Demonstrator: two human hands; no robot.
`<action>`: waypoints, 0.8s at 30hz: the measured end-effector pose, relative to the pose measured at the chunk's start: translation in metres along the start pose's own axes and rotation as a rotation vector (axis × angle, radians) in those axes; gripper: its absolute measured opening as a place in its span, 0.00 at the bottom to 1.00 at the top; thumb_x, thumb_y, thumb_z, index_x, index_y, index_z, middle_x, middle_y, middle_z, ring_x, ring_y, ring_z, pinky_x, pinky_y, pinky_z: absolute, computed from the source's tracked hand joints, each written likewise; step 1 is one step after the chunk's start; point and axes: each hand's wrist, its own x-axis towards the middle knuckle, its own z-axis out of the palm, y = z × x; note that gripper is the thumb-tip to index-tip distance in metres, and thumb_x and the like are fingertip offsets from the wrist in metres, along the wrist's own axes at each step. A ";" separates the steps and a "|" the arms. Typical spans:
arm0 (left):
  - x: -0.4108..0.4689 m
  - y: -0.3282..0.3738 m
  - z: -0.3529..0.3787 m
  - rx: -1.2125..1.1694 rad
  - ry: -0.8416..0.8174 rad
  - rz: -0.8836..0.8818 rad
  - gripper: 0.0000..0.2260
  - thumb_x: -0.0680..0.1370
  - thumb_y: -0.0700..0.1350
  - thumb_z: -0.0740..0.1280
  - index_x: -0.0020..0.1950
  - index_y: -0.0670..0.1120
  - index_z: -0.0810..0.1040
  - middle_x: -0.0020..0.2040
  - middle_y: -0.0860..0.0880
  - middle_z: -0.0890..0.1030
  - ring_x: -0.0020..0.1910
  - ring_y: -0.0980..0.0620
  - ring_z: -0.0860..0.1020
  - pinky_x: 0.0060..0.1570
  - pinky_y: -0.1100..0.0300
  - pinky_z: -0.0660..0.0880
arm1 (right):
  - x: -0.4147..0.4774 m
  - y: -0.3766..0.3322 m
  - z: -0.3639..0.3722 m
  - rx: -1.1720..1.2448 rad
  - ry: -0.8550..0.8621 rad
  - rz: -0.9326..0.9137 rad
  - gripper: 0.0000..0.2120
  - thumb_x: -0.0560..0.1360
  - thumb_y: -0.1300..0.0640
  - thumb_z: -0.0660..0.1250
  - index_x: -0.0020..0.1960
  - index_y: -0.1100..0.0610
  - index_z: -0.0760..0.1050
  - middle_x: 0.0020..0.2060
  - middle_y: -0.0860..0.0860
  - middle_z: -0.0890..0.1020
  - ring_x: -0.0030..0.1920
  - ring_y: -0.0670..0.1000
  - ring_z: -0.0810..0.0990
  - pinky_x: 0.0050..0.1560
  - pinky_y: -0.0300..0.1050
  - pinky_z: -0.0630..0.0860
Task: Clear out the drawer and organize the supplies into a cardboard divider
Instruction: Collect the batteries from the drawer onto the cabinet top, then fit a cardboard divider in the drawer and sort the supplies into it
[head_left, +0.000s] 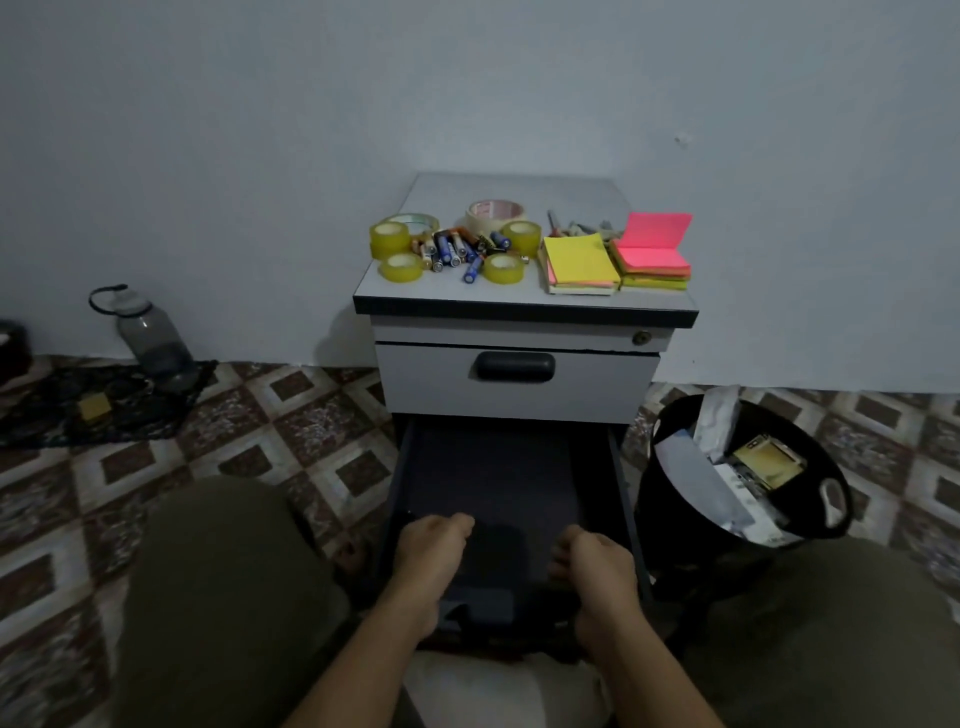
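Yellow tape rolls (390, 240), blue batteries (448, 250), pink and yellow sticky notes (653, 254) on a grey tabletop (467, 291) (black-edged); brown-and-cream diamond-patterned floor (291, 431); black bin (675, 519)

A: Hands?
B: Left hand (431, 551) and right hand (597, 569) are low in the open drawer (493, 467), fingers curled; too dim to see any grip.
A: Worktop (519, 187)?
B: Tape rolls (389, 240), batteries (451, 250), sticky notes (579, 260).

Dim room; pale wall (208, 130); patterned tile floor (291, 441); grey cabinet (415, 384) against wall.
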 end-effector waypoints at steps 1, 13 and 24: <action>0.002 0.001 0.001 -0.043 0.032 -0.005 0.08 0.78 0.48 0.67 0.49 0.44 0.81 0.48 0.45 0.82 0.47 0.47 0.79 0.37 0.58 0.69 | 0.002 -0.002 0.002 -0.013 0.009 -0.023 0.07 0.76 0.62 0.64 0.40 0.59 0.76 0.32 0.55 0.78 0.34 0.54 0.76 0.36 0.48 0.72; 0.067 0.041 0.021 -0.330 0.080 0.155 0.11 0.80 0.47 0.65 0.47 0.43 0.83 0.48 0.45 0.85 0.51 0.48 0.81 0.45 0.58 0.70 | 0.062 -0.055 0.037 -0.005 -0.043 -0.200 0.07 0.78 0.62 0.64 0.43 0.60 0.78 0.39 0.57 0.81 0.42 0.55 0.81 0.42 0.49 0.73; 0.103 0.041 0.031 -0.284 -0.033 0.077 0.32 0.76 0.63 0.67 0.77 0.61 0.60 0.73 0.49 0.67 0.69 0.43 0.70 0.68 0.44 0.69 | 0.100 -0.063 0.038 0.092 -0.024 -0.134 0.13 0.79 0.57 0.64 0.63 0.52 0.69 0.52 0.54 0.78 0.50 0.56 0.78 0.48 0.54 0.76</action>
